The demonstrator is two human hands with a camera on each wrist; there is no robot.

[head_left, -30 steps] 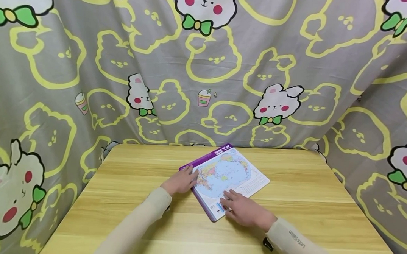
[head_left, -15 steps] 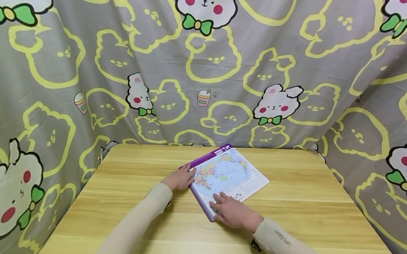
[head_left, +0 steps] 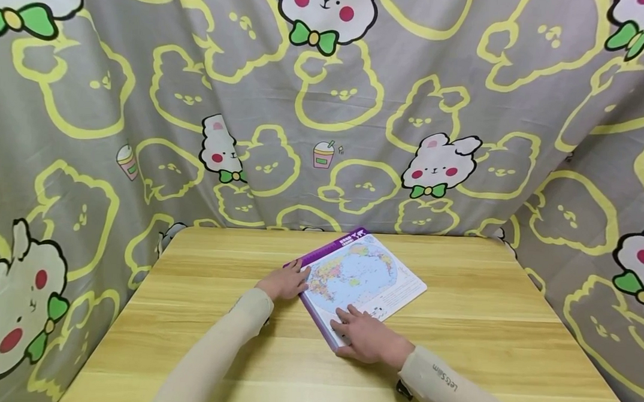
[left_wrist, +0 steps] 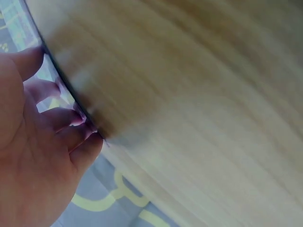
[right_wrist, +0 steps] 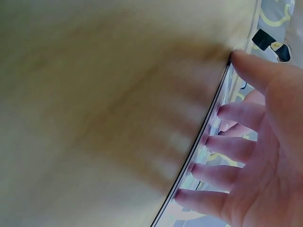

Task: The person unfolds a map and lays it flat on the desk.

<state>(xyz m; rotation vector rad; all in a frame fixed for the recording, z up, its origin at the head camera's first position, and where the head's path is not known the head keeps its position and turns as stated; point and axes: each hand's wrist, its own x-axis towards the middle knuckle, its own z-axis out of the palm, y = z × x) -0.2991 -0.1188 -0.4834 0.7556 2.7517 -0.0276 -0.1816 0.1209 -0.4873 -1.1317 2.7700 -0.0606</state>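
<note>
Unclenched, the left hand [head_left: 283, 281] and right hand [head_left: 369, 337] seemingly steady the map board [head_left: 362, 279] at its left and near corners; adjusting it calls for even pressure.

There are two bare hands [head_left: 285, 281] [head_left: 369, 336], two long cream sleeves [head_left: 213, 347] [head_left: 451, 383], one rectangular purple-edged world map [head_left: 357, 279], one yellow wood-grain table [head_left: 488, 340].

Bright head view, dimmer, hazier wrist views, soft shadows

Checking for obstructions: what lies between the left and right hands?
Only the map board shows between the left hand and right hand in the head view.
</note>
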